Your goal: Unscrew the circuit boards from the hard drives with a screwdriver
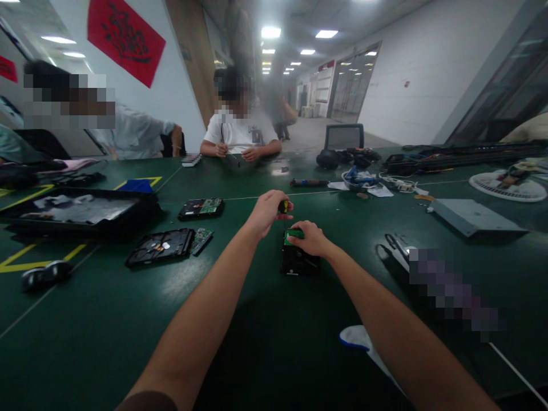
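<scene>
A black hard drive [297,262] with a green circuit board [293,234] on top lies on the green table [265,342] in front of me. My right hand [311,238] rests on its far end, fingers curled over the circuit board. My left hand [268,210] hovers just above and behind the drive, closed round a screwdriver with a black and yellow handle [283,206]; its tip is hidden.
Two more opened hard drives [201,208] [165,246] lie to the left beside a black tray [77,214]. A grey box [473,216], cables and tools sit at the right. Two people sit across the table. A white cloth [359,338] lies near my right forearm.
</scene>
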{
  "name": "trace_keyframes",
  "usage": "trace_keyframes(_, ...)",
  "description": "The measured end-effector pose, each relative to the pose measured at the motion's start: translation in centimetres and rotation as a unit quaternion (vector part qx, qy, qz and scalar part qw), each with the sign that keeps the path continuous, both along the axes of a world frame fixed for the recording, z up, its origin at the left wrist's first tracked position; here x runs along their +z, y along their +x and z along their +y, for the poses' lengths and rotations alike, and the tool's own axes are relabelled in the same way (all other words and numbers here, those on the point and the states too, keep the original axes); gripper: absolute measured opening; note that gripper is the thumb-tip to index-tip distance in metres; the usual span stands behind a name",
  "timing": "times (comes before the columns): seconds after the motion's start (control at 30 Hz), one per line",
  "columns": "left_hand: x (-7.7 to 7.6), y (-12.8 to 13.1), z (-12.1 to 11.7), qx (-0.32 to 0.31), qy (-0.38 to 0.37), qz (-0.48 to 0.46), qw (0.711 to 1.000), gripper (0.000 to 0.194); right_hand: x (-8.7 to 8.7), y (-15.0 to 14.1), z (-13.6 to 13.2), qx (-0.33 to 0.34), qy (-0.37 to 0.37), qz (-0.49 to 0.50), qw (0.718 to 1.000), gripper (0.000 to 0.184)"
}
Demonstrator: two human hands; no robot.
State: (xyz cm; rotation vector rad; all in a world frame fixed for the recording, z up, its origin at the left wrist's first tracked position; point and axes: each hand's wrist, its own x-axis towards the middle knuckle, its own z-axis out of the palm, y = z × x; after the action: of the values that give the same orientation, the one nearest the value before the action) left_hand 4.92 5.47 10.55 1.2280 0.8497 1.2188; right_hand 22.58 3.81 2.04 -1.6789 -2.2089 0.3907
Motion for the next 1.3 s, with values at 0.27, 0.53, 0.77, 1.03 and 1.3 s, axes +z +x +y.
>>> trace_keyframes(0.27,0.03,-0.12,-0.01,-0.019,-0.010,-0.004,1.000,0.019,0.02,-0.02,0.04,-0.007,0.002,-0.001,1.000,0.040)
trace_keyframes(0.53,-0.02,-0.33,0.20,0.014,0.044,0.057,0.997,0.018,-0.19,0.14,0.13,-0.007,0.000,-0.002,1.000,0.041)
trace_keyframes(0.77,0.15,-0.12,-0.02,-0.060,-0.084,-0.075,0.992,0.013,0.10,-0.06,-0.08,-0.012,-0.002,-0.004,1.000,0.039)
trace_keyframes(1.03,0.21,-0.48,0.29,0.030,-0.001,0.013,0.999,0.016,-0.04,0.13,0.03,-0.007,-0.008,-0.003,1.000,0.040)
trace_keyframes(1.3,0.08,0.02,0.12,-0.028,-0.071,-0.059,0.995,0.015,-0.12,0.06,0.15,-0.017,-0.005,-0.005,1.000,0.042)
